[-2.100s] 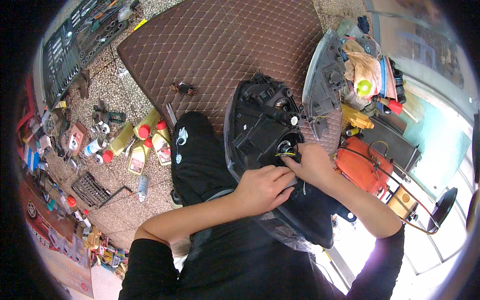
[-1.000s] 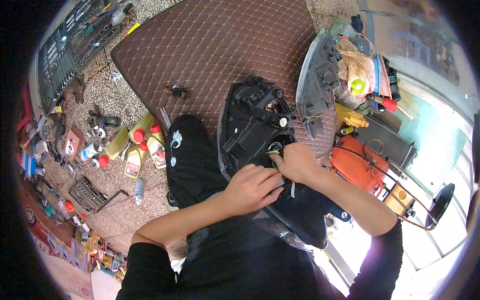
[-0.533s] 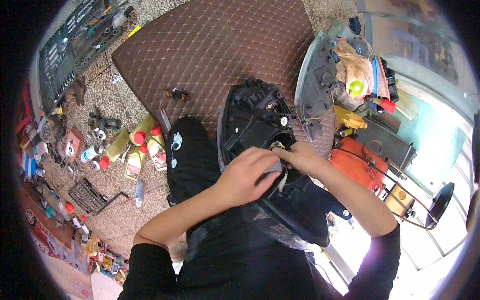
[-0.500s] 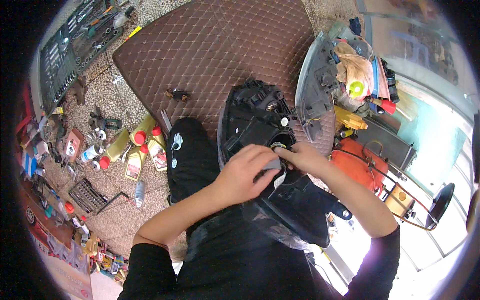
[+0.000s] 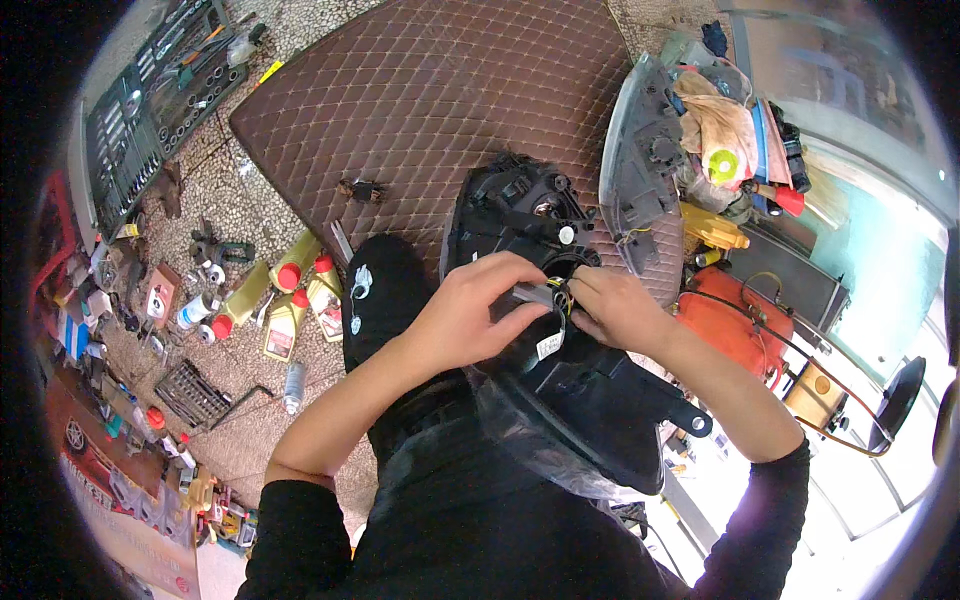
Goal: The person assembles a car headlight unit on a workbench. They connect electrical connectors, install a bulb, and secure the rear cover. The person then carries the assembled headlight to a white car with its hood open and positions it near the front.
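Observation:
A black car headlight housing (image 5: 510, 240), its back side up, rests across my lap. My left hand (image 5: 460, 315) pinches a small grey box-like part (image 5: 534, 294) between thumb and fingers, just over the housing. Thin wires (image 5: 557, 288), partly yellow, run beside that part at a round opening (image 5: 568, 262). My right hand (image 5: 615, 308) is closed at these wires, its fingertips bent in; they seem to grip the wires, though the tips are partly hidden. A white label (image 5: 549, 346) hangs just below the hands. Clear plastic wrap (image 5: 530, 440) lies along the housing's near edge.
A brown quilted mat (image 5: 420, 110) covers the floor ahead, with a clear headlight lens (image 5: 635, 170) at its right. Oil bottles (image 5: 286, 325), a spray can (image 5: 294, 388) and a socket set (image 5: 165, 105) lie left. An orange tank (image 5: 735, 320) stands right.
My left hand has tilted the grey part, and my right fingers have shifted onto the wires. The white label has turned to face up. The whole view has shifted slightly.

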Motion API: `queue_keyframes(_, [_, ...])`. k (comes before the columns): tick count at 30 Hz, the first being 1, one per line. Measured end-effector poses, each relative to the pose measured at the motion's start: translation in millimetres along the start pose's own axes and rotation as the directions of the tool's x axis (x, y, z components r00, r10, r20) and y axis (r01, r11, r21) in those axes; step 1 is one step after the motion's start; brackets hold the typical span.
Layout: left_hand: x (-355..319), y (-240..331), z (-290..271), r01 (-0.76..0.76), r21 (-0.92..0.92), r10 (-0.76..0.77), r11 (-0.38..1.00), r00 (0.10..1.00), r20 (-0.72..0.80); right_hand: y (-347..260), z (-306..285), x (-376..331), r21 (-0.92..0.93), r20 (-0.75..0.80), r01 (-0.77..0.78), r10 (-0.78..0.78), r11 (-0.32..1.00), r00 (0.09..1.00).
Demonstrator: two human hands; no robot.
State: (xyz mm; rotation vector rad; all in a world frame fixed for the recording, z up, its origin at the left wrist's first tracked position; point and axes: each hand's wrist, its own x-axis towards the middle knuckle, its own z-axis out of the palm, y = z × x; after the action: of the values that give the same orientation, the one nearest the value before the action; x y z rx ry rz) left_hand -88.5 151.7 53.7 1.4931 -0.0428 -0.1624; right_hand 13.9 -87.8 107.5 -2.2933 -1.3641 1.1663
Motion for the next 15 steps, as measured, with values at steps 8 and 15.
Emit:
queue_keyframes(8, [22,-7,-5,-0.038,0.004,0.038,0.999,0.998,0.052,4,4,3,-0.010,0.028,0.037,-0.037,0.999,0.999])
queue_keyframes(15, [39,-12,-11,-0.022,0.006,0.021,1.000,0.997,0.071,2,13,-2,-0.008,0.001,-0.082,0.082,0.997,0.997])
